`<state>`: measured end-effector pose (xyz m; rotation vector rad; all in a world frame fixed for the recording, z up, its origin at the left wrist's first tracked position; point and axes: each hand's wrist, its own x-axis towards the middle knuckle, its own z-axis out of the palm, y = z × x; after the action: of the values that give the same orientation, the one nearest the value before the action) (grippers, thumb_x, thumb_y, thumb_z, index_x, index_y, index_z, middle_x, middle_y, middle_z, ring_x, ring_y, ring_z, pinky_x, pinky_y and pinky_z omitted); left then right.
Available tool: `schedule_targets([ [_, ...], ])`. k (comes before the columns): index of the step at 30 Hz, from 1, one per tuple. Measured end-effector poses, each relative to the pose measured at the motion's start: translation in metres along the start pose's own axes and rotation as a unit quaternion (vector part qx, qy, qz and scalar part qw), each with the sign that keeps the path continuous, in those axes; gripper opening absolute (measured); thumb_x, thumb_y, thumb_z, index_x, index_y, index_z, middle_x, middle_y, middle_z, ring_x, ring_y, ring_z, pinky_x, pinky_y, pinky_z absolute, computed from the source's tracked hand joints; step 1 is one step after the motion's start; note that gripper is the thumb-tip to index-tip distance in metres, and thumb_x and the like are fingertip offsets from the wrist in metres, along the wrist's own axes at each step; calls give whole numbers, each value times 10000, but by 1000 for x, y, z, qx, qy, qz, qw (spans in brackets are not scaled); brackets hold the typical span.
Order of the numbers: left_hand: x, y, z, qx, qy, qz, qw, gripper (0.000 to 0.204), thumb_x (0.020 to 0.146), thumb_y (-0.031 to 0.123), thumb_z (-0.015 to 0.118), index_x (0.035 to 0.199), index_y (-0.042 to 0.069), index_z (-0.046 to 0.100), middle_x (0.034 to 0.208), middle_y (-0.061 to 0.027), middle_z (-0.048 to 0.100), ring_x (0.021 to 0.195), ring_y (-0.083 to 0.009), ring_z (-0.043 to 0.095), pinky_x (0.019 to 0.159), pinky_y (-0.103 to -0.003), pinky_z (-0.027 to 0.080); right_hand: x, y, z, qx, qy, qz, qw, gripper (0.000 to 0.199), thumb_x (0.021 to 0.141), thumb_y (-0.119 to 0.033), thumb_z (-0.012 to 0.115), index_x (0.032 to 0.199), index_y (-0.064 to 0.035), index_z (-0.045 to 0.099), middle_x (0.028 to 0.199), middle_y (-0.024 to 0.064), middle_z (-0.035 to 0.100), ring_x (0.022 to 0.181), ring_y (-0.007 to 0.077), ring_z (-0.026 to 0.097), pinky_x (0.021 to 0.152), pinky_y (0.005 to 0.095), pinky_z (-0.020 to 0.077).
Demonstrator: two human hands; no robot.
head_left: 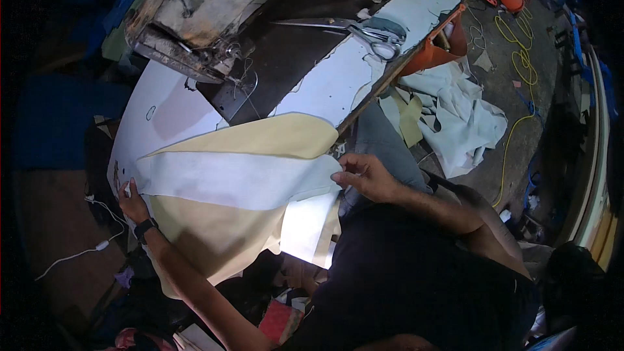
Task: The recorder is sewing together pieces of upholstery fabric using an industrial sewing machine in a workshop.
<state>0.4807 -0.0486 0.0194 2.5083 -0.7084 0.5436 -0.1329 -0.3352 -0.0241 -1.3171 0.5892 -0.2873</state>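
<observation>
A long piece of sheet material, perhaps upholstery vinyl (pixel 227 172), lies across the near end of a white tabletop, its white face up and cream material showing along both sides. My right hand (pixel 370 179) pinches its right end between thumb and fingers. At the far left end, my left hand (pixel 133 205) rests by the material's edge with its fingers apart. More cream material (pixel 201 234) hangs over the table's near edge. Beyond, the sewing machine (pixel 201 52) stands with its needle area above a metal plate.
Large scissors (pixel 370 36) lie on the worn white tabletop (pixel 325 84). An orange pouch (pixel 442 49) hangs at the right edge. Pale scraps (pixel 468 123) and a yellow cord (pixel 520 58) are on the floor. A white cable (pixel 78 253) runs at left.
</observation>
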Motion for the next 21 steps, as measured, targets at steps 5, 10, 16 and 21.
schedule_targets([
  [5,8,-17,-4,-10,7,11,1000,455,926,376,770,1117,-34,724,1087,-238,728,980,-316,670,926,-408,505,3,-37,-7,23,72,-67,995,217,987,-210,726,1053,-9,678,834,8,649,732,64,570,651,259,497],
  [10,9,-17,-4,-14,7,18,1000,514,916,436,763,1104,-41,727,1098,-234,727,992,-325,667,931,-413,501,19,-27,-15,78,129,-94,984,202,982,-212,735,1033,-25,677,812,-17,631,714,30,540,619,209,448],
  [16,5,-14,-7,40,-15,-50,998,570,900,529,746,1146,15,734,1097,-205,739,1009,-322,674,930,-419,505,22,-3,-11,149,47,-6,988,191,959,-173,756,1051,-30,672,841,-27,634,731,31,545,634,207,434],
  [21,9,-10,0,70,-4,-53,996,640,887,600,712,1115,3,740,1142,-262,709,1061,-410,665,947,-473,501,23,-20,-6,143,-72,27,987,293,946,-261,773,1101,-20,714,751,-39,588,680,38,519,603,224,406],
])
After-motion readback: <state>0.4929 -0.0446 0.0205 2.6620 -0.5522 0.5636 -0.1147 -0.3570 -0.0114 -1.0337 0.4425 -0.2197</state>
